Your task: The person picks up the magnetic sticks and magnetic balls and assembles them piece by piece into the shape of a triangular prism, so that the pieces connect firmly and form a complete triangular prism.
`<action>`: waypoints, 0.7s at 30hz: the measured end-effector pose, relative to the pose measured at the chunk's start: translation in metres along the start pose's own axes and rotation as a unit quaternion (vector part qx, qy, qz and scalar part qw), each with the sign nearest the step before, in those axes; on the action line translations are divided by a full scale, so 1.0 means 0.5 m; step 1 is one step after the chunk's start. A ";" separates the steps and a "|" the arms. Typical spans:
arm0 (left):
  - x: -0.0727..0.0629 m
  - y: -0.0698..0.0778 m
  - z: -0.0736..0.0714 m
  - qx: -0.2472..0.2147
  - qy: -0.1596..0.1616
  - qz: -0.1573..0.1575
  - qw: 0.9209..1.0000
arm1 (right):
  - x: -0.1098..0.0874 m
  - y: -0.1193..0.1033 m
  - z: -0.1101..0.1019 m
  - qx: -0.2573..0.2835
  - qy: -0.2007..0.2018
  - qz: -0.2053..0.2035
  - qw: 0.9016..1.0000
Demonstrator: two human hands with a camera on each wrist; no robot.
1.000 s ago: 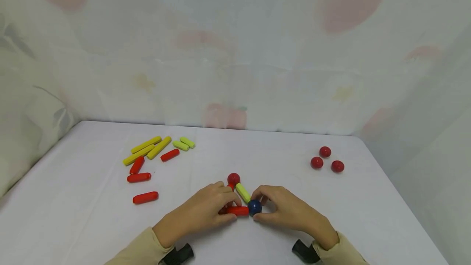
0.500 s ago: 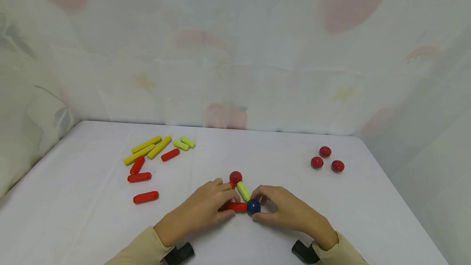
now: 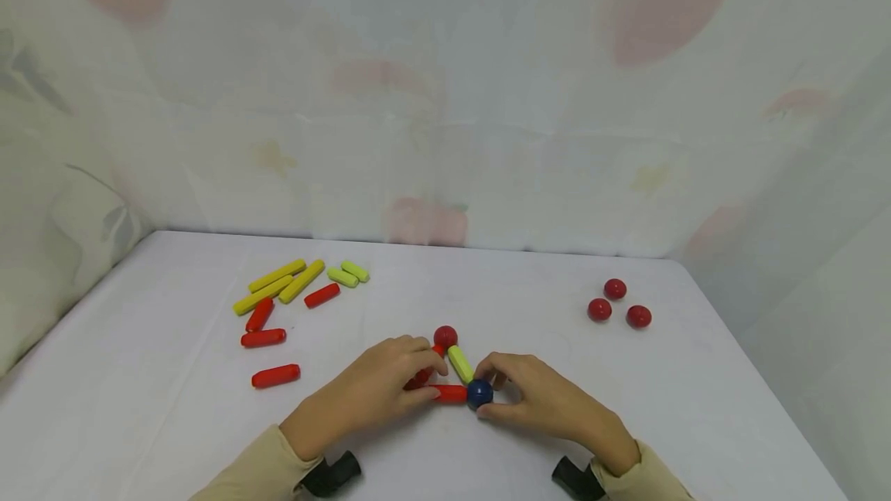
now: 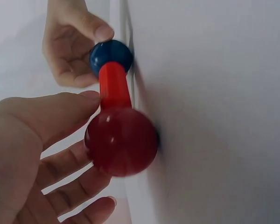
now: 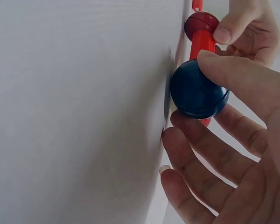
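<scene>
A triangle of balls and rods lies on the table before me. Its red rod [image 3: 452,393] joins a near red ball [image 4: 121,142] to a dark blue ball [image 3: 479,393]. A lime-green rod [image 3: 460,364] runs from the blue ball to a far red ball [image 3: 445,337]. Another red rod [image 3: 438,350] shows partly behind my left hand [image 3: 379,381]. That hand's thumb and fingers curl loosely round the near red ball, the thumb tip beside the rod. My right hand [image 3: 539,397] pinches the blue ball between thumb and fingertips.
On the left lie several loose pieces: yellow rods [image 3: 302,281], short lime-green rods [image 3: 343,277] and red rods [image 3: 275,376]. Three red balls [image 3: 599,310] sit together at the back right. A patterned cloth [image 3: 529,99] hangs behind the white table [image 3: 557,315].
The triangle has shifted slightly left and away from me. My left hand has slid left off the near red rod, uncovering the near red ball; the right hand keeps its pinch.
</scene>
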State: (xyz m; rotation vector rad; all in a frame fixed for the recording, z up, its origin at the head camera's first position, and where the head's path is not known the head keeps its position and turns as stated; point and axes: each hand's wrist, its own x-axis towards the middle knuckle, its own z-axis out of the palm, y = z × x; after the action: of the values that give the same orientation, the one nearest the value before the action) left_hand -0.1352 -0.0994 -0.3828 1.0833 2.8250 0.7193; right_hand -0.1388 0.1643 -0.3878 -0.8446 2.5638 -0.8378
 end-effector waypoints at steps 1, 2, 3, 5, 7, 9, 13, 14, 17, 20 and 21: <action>0.000 -0.002 -0.003 0.001 0.001 -0.002 1.000 | 0.000 0.000 0.000 0.000 0.000 0.003 1.000; 0.000 -0.004 -0.006 -0.001 -0.001 -0.008 1.000 | 0.001 0.000 0.000 -0.001 0.000 0.004 1.000; 0.000 -0.006 -0.009 -0.002 -0.002 -0.013 1.000 | 0.001 -0.001 0.000 -0.002 0.000 0.006 1.000; -0.001 -0.011 -0.014 -0.005 -0.003 -0.025 1.000 | 0.002 -0.001 0.000 -0.003 0.000 0.010 1.000; -0.001 -0.015 -0.018 -0.009 -0.002 -0.040 0.999 | 0.002 -0.001 0.001 -0.003 0.000 0.012 1.000; -0.002 -0.020 -0.021 -0.011 0.001 -0.054 0.999 | 0.002 0.000 0.001 -0.003 0.000 0.013 1.000; -0.004 -0.029 -0.027 -0.012 0.010 -0.076 0.997 | 0.002 0.001 0.002 -0.002 0.001 0.011 1.000; -0.004 -0.031 -0.029 -0.010 0.011 -0.081 0.997 | 0.002 0.001 0.002 -0.002 0.001 0.011 1.000; -0.005 -0.039 -0.034 -0.005 0.019 -0.097 0.995 | 0.002 0.000 0.002 0.000 0.000 0.013 1.000; -0.005 -0.050 -0.040 0.004 0.028 -0.111 0.993 | 0.003 0.000 0.001 0.002 -0.003 0.019 1.000; -0.005 -0.055 -0.042 0.007 0.032 -0.115 0.993 | 0.003 0.000 0.001 0.003 -0.004 0.020 1.000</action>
State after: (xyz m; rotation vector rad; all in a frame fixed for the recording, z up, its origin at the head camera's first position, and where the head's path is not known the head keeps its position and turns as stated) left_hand -0.1546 -0.1276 -0.3761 0.7316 2.9446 0.7270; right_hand -0.1398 0.1631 -0.3881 -0.7903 2.5604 -0.8290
